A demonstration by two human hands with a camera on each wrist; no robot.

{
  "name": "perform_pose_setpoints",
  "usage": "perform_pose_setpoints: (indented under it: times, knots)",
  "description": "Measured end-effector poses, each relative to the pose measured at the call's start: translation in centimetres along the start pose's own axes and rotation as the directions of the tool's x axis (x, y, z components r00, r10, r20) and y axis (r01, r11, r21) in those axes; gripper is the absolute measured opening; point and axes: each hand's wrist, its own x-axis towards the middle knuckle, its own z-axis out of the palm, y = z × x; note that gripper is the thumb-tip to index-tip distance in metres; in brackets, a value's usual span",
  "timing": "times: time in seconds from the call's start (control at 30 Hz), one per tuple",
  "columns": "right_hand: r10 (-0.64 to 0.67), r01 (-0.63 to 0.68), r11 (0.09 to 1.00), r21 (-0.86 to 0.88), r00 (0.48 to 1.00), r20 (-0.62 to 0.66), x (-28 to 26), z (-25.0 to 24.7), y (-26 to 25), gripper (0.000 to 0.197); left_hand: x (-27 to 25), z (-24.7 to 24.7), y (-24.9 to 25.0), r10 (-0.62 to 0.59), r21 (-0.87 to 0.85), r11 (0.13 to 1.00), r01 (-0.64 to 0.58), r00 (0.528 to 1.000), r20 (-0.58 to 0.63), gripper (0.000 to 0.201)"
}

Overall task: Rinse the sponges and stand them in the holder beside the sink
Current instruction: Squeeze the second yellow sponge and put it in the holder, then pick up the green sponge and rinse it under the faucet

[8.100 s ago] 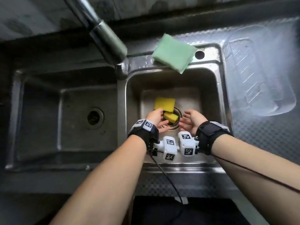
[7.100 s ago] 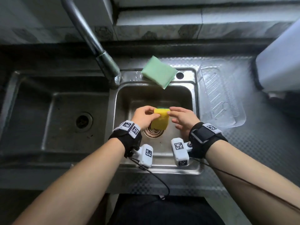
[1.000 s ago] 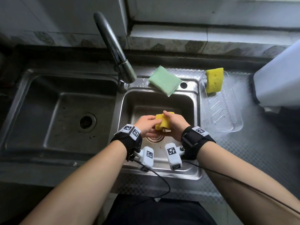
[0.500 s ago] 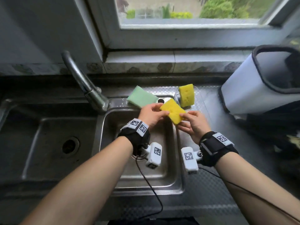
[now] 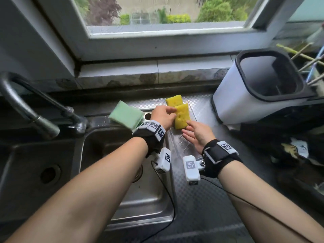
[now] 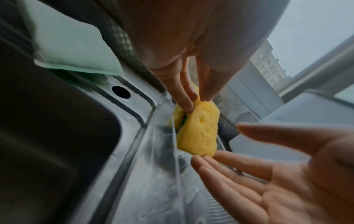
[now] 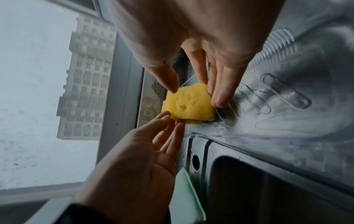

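Note:
Two yellow sponges stand on edge in the clear plastic holder (image 5: 182, 146) right of the sink. The back sponge (image 5: 173, 99) stands alone. My left hand (image 5: 172, 114) pinches the upper left edge of the front sponge (image 5: 182, 118), thumb and finger on either side (image 6: 197, 103). My right hand (image 5: 188, 128) has straight fingers, and its fingertips (image 7: 218, 98) touch that sponge's lower right edge (image 7: 189, 104). A green sponge (image 5: 125, 116) lies flat on the sink's back rim, left of my hands.
The small basin (image 5: 108, 155) lies under my left forearm, and a larger basin (image 5: 35, 163) sits further left. The tap (image 5: 35, 123) arches over at the left. A white bin (image 5: 245, 95) stands close to the holder's right. Clutter fills the far right.
Both hands have carried the second yellow sponge from over the sink rim into the holder, in front of the first. My right hand has let go and straightened its fingers.

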Motion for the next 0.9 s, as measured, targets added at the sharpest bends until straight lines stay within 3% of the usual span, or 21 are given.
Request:
perform_pose_setpoints:
  times: [0.13,0.3,0.37,0.43,0.5,0.57,0.73,0.9]
  knots:
    - [0.064,-0.063,0.998,-0.029,0.997,0.044,0.4,0.4,0.3,0.04,-0.3,-0.1,-1.3,-0.01,-0.017,1.0,0.009,0.999,-0.034,0.021]
    - [0.056,-0.055,0.998,-0.024,0.998,0.008,-0.1,-0.4,-0.1,0.016,-0.8,-2.2,-4.2,-0.184,-0.305,0.94,0.152,0.98,-0.078,0.005]
    - [0.056,-0.055,0.998,-0.028,0.997,0.049,-0.6,-0.2,-0.4,0.013,-1.2,-3.6,-5.9,-0.366,-0.404,0.861,0.309,0.928,-0.071,0.018]
    - [0.044,-0.04,0.998,-0.049,0.994,0.101,-1.2,0.7,-0.6,0.013,-1.4,-5.1,-7.9,-0.534,-0.475,0.771,0.425,0.837,-0.119,0.031]
    - [0.036,-0.024,0.995,-0.092,0.991,0.129,-1.7,1.9,-0.4,0.012,-1.4,-6.4,-10.0,-0.619,-0.514,0.716,0.473,0.771,-0.152,0.045]
    - [0.042,-0.025,0.993,-0.117,0.989,0.143,-2.2,2.9,0.3,0.01,-1.1,-7.0,-11.4,-0.644,-0.516,0.701,0.492,0.748,-0.161,0.053]
    - [0.041,-0.014,0.987,-0.16,0.984,0.172,-2.8,4.3,2.7,0.013,0.2,-7.3,-11.8,-0.573,-0.454,0.773,0.443,0.795,-0.199,0.046]
    - [0.005,0.039,0.977,-0.21,0.979,0.204,-3.2,6.2,3.9,0.027,-2.8,-8.4,-11.7,-0.434,-0.477,0.818,0.322,0.889,-0.146,0.013]
